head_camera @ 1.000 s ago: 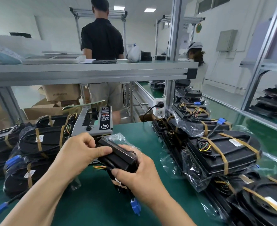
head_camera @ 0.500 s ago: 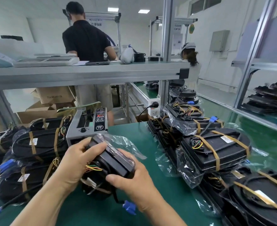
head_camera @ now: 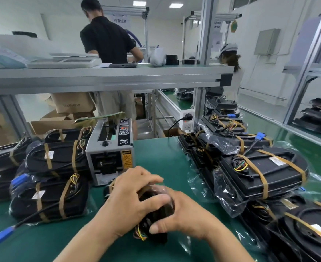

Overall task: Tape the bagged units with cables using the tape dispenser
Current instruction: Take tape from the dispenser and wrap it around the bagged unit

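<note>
We find bare mat (head_camera: 156, 154) free toward 12 o'clock; dispenser (head_camera: 109, 148) blocks 11, left stack (head_camera: 48, 176) 9, right stack (head_camera: 260, 171) 3.

The work surface is a flat bench covered with a dark green mat (head_camera: 161, 159). A grey metal tape dispenser with a black control panel (head_camera: 109, 154) stands on the mat, left of centre and toward the rear. Just beside its left side lies a group of black units in clear plastic bags (head_camera: 50, 197), each bound with brown tape strips. A black cable ending in a blue plastic connector (head_camera: 1, 234) trails from this group onto the mat. A second stack of taped bagged units (head_camera: 265, 171) runs along the right side, the units overlapping.
</note>
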`<state>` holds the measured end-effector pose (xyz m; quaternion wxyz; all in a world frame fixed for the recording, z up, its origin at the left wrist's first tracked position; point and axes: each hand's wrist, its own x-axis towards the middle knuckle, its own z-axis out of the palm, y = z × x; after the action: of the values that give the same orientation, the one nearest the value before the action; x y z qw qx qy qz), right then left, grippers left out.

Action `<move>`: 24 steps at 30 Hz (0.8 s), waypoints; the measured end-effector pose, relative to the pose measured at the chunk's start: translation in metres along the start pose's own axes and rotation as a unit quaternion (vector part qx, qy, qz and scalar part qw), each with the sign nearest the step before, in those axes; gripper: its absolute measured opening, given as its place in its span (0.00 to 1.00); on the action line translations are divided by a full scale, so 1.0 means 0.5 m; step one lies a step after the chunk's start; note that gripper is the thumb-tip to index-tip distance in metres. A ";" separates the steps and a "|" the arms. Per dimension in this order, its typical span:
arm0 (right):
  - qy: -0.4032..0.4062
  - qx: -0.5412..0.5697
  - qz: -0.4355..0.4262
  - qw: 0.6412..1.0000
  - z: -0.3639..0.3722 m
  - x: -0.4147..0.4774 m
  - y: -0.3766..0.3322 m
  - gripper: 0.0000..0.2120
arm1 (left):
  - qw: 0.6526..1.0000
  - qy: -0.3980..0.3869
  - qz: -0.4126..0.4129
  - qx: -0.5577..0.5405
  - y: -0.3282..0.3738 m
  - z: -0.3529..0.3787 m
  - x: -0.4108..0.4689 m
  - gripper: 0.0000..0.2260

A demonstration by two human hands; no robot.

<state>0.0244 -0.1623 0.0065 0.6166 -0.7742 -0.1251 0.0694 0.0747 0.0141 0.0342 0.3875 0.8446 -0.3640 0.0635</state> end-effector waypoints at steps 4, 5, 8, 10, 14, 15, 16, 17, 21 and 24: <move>0.058 0.026 -0.012 0.998 0.054 -0.012 0.029 0.29 | 0.979 0.068 -0.050 -0.183 0.016 0.000 -0.010 0.20; 0.086 0.003 -0.017 0.996 0.067 -0.014 0.034 0.30 | 0.966 0.107 -0.068 -0.227 0.016 -0.001 -0.013 0.20; 0.140 -0.043 -0.019 0.989 0.086 -0.014 0.042 0.29 | 0.901 0.239 -0.168 -0.321 -0.008 -0.009 -0.007 0.15; 0.172 -0.037 -0.009 0.984 0.083 -0.009 0.047 0.26 | 0.827 0.325 -0.282 -0.361 -0.048 -0.022 0.013 0.14; 0.233 0.010 -0.007 0.973 0.065 0.010 0.050 0.24 | 0.712 0.331 -0.441 -0.435 -0.140 -0.046 0.056 0.08; 0.238 0.021 -0.007 0.971 0.064 0.016 0.050 0.24 | 0.697 0.321 -0.459 -0.448 -0.155 -0.048 0.065 0.07; 0.241 0.030 -0.006 0.970 0.066 0.020 0.050 0.24 | 0.685 0.314 -0.472 -0.459 -0.165 -0.050 0.073 0.08; 0.245 0.040 -0.004 0.969 0.069 0.024 0.052 0.24 | 0.677 0.308 -0.480 -0.465 -0.172 -0.050 0.080 0.09; 0.271 0.057 -0.001 0.961 0.082 0.031 0.063 0.23 | 0.660 0.306 -0.500 -0.470 -0.185 -0.052 0.103 0.10; 0.268 0.058 0.000 0.962 0.081 0.033 0.068 0.24 | 0.650 0.289 -0.513 -0.480 -0.184 -0.053 0.114 0.09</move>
<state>0.0332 -0.1267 -0.0348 0.6716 -0.7270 0.0490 -0.1340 0.1818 0.0406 0.0187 0.7951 0.5317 0.2783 -0.0877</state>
